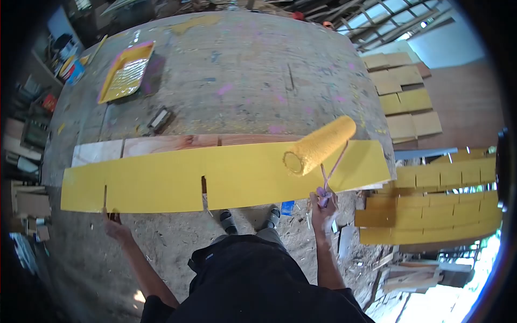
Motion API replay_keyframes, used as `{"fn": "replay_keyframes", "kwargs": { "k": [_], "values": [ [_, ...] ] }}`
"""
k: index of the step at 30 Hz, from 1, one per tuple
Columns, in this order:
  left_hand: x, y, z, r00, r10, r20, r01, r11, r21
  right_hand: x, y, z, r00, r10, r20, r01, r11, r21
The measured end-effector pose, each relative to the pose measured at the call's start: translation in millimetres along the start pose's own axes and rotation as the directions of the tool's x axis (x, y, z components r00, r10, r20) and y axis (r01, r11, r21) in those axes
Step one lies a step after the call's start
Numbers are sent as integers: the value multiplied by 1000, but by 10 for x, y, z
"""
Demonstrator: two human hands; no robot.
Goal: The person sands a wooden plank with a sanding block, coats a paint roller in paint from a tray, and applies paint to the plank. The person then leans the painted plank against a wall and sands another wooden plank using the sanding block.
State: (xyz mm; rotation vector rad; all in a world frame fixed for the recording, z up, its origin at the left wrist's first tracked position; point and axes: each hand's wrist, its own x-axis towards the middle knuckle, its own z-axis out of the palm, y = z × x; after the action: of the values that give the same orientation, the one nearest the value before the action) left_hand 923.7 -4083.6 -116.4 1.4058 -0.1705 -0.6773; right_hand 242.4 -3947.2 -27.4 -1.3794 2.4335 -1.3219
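Observation:
A long board painted yellow (156, 180), with two narrow slots in its near edge, lies at the front of the worktable. My left hand (116, 227) is at its near edge by the left slot, fingers closed on the edge and partly hidden under it. In my right hand (323, 207) is the purple handle of a paint roller (323, 144). The roller's fuzzy sleeve is coated yellow and sits above the board's right part; whether it touches cannot be told. Behind the yellow board, a bare wood board (172, 144) shows along its far edge.
A paint tray (127, 72) with yellow paint stands on the paint-spotted worktable (242, 81), far left. Nearer lies a small dark block-like object (160, 119). Yellow slotted boards (431, 210) are stacked at right, with more boards (401, 97) beyond. Debris covers the floor.

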Motion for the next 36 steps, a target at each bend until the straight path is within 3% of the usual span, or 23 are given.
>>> {"fn": "replay_keyframes", "kwargs": {
  "k": [6, 10, 13, 15, 16, 17, 19, 20, 21, 23, 25, 28, 33, 36],
  "values": [
    [-120, 450, 207, 989, 112, 95, -120, 990, 74, 309, -382, -194, 994, -106, -19, 104, 991, -85],
    [-116, 616, 558, 980, 179, 91, -183, 982, 39, 562, -668, -242, 998, -33, -55, 29, 998, -61],
    [90, 435, 645, 923, 347, 164, -351, 936, -1, 632, -724, -221, 997, -40, -63, 37, 998, -44],
    [251, 299, 624, 645, 653, 397, -759, 605, 239, 674, -754, -187, 996, -40, -80, 38, 999, -24],
    [358, 327, 681, 749, 557, 359, -623, 776, 96, 692, -773, -162, 995, -32, -97, 32, 999, -8],
    [326, 424, 820, 745, 563, 357, -629, 771, 98, 715, -828, -144, 995, -31, -94, 31, 1000, 1],
    [247, 577, 1026, 862, 407, 301, -406, 911, -70, 798, -955, -139, 992, 43, -115, -32, 995, 91],
    [384, 515, 1015, 674, 587, 448, -693, 712, 109, 846, -999, -149, 992, 63, -105, -52, 993, 104],
    [513, 467, 965, 673, 590, 447, -697, 708, 116, 880, -996, -128, 993, 66, -98, -55, 992, 110],
    [414, 555, 1132, 772, 525, 358, -565, 825, 8, 926, -999, -77, 990, 31, -139, -15, 993, 121],
    [237, 632, 1224, 772, 548, 323, -599, 797, 79, 925, -1019, -46, 991, -5, -137, 21, 993, 114],
    [-86, 702, 1412, 874, 428, 231, -408, 904, -129, 907, -968, 4, 988, -40, -152, 50, 997, 62],
    [-56, 679, 1544, 885, 439, 154, -396, 885, -246, 896, -897, 167, 979, -99, -177, 130, 976, 174],
    [237, 614, 1512, 905, 351, 240, -208, 858, -470, 949, -914, 166, 973, -106, -204, 146, 970, 195]
  ]
}}
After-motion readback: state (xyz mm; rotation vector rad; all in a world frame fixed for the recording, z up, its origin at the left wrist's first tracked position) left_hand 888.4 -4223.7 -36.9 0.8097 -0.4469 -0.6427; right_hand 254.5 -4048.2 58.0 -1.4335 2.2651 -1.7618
